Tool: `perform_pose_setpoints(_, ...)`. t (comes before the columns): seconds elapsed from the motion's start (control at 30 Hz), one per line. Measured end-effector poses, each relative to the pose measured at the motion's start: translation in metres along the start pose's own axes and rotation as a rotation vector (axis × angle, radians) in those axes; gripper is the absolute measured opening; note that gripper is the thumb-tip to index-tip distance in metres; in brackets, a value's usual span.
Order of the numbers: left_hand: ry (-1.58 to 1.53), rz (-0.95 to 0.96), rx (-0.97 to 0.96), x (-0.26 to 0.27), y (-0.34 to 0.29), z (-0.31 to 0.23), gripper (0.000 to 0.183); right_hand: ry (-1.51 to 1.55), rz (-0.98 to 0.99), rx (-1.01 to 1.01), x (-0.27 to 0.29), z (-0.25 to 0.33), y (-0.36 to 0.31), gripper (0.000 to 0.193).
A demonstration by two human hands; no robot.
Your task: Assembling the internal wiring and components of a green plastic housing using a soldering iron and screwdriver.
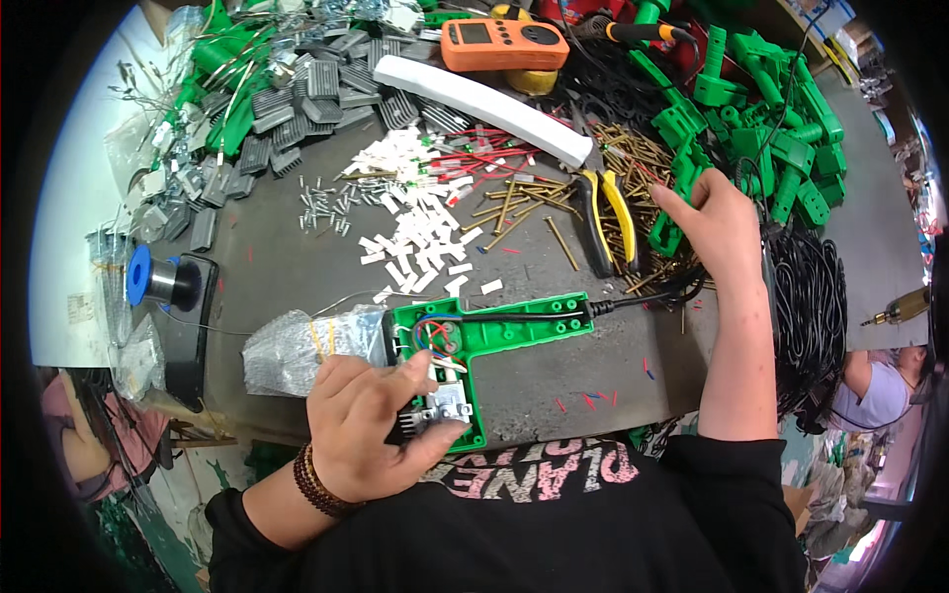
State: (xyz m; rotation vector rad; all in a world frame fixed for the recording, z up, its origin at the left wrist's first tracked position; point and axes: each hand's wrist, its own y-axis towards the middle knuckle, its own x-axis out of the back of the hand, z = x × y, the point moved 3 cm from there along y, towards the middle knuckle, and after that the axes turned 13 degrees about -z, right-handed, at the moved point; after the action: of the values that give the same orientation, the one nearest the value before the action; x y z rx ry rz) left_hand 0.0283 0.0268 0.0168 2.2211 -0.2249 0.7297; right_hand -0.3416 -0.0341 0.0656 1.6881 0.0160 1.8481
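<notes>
Have room at 4 o'clock on scrap-flecked bench (554, 381), out to near edge. Cupping left hand (368, 420), half-curled, over open housing (502, 336) at 6; can't tell whether gripping. Pinching shell (684, 174) in right hand (719, 222) at 2, forearm (741, 351) toward 12.

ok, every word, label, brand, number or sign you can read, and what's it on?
Black shirt: large pink-and-white block letters; I don't copy out printed text.
Orange meter: marks on its face, too small to read.
Pale patch at far left, maybe a label: too blurred to read.
Green housing at the left hand: no text I can make out.
</notes>
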Motion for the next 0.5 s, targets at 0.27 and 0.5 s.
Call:
perform_pose_setpoints(0.27, 0.033, 0.046, -0.048, 0.008, 0.030, -0.003, 0.053, 0.150, 0.019, -0.149, 0.003, -0.024, -0.010, 0.046)
perform_pose_setpoints(0.5, 0.050, 0.198, -0.089, -0.001, 0.027, 0.006, 0.063, 1.669, 0.039, -0.504, 0.014, -0.029, -0.050, 0.031)
